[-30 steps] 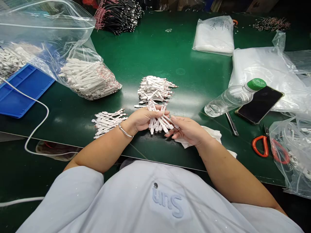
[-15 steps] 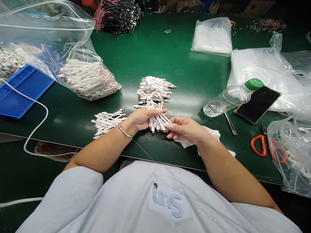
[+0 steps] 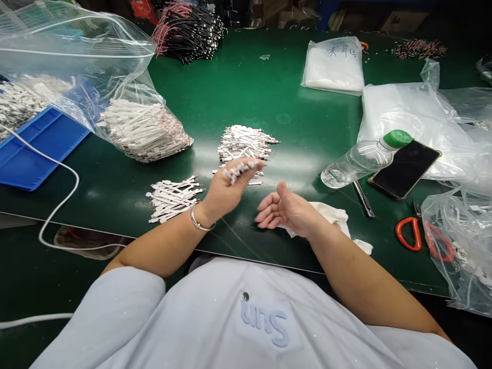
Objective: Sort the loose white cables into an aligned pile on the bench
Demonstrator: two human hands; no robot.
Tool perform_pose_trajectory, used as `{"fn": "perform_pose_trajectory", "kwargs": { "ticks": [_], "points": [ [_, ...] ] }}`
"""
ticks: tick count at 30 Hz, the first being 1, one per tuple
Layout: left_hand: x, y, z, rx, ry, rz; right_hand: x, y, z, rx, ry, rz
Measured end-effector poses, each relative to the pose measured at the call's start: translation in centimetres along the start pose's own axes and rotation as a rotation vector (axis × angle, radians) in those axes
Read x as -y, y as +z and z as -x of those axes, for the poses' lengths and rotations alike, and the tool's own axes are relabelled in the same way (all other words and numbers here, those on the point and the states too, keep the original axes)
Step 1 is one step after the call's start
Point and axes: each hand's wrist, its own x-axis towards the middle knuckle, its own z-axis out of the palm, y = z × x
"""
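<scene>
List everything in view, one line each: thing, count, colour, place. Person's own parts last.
table: one, green, under everything.
stick bundle: one, white, held above the near edge.
centre pile: one, white sticks, mid-table.
small pile: one, white sticks, left of the bundle.
bag of sticks: one, clear, far left.
tray: one, blue, left edge.
cable: one, white, left front.
wire heap: one, black and pink, far side.
packet: one, white, far right.
bottle: one, clear, green cap, lying at right.
phone: one, black, beside the bottle.
scissors: one, orange handles, right front.
cloth: one, white, near front edge.
left hand: one, shut on stick bundle.
right hand: one, open, empty.
</scene>
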Motion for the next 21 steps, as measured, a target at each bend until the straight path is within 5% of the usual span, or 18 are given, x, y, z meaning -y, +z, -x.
{"fn": "perform_pose_trajectory", "kwargs": {
  "ticks": [2, 5, 8, 12, 14, 17, 19, 21],
  "points": [
    [-0.1, 0.5, 1.0, 0.234, 0.188, -0.245, 0.0, 0.5, 0.2, 0.225, 0.015, -0.219],
    [0.4, 1.1, 1.9, 0.532, 0.369, -0.527, -0.2, 0.7, 0.2, 0.36, -0.074, -0.401],
    [0.8, 1.1, 2.0, 0.614, 0.464, -0.66, -0.4, 0.3, 0.1, 0.36, -0.117, -0.359],
    [0.6, 0.6, 1.8, 0.612, 0.472, -0.513, -0.7, 0.0, -0.2, 0.351, -0.082, -0.257],
    [0.4, 0.4, 2.0, 0.552, 0.462, -0.417, -0.8, 0.2, -0.3, 0.317, -0.049, -0.252],
    [0.2, 0.0, 1.6, 0.18, 0.406, -0.315, -0.9, 0.5, -0.3, 0.199, -0.008, -0.277],
    [0.1, -0.4, 0.7, -0.108, 0.256, -0.258, -1.0, 0.6, -0.4, 0.134, 0.004, -0.311],
    [0.1, -1.0, -0.5, -0.225, 0.008, -0.22, -1.0, 0.6, -0.4, 0.102, -0.005, -0.334]
  ]
}}
